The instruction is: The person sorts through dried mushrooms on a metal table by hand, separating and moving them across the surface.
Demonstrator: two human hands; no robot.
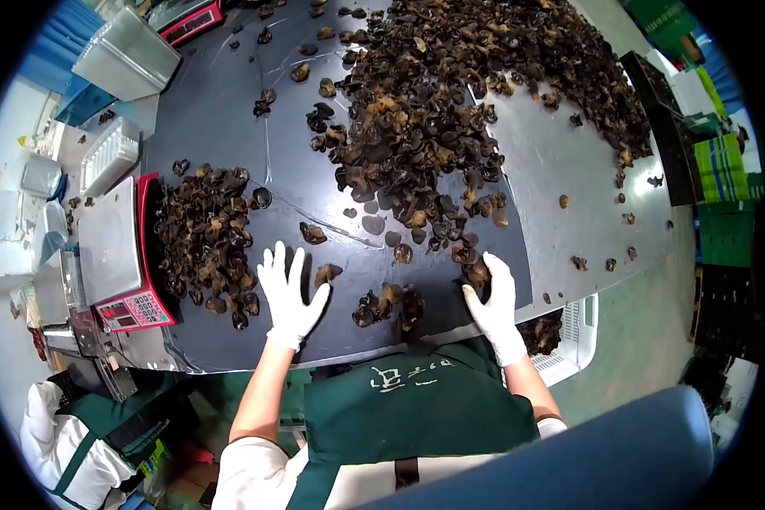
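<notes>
- Dark tabletop bearing a large brown-black heap on the far side, a smaller heap at left beside the red scale.
- Left hand: released, fingers spread, near one loose piece.
- Right hand: curved beside brown pieces; grip cannot be told.

I'm looking down on a broad metal surface, mostly under a glossy dark sheet with pale streaks. A large heap of brown-black, curled pieces spreads from the far side across sheet and bare metal. I see a narrower heap at left, just beside a red scale, a small clump near the front edge, and loose pieces scattered between.
</notes>
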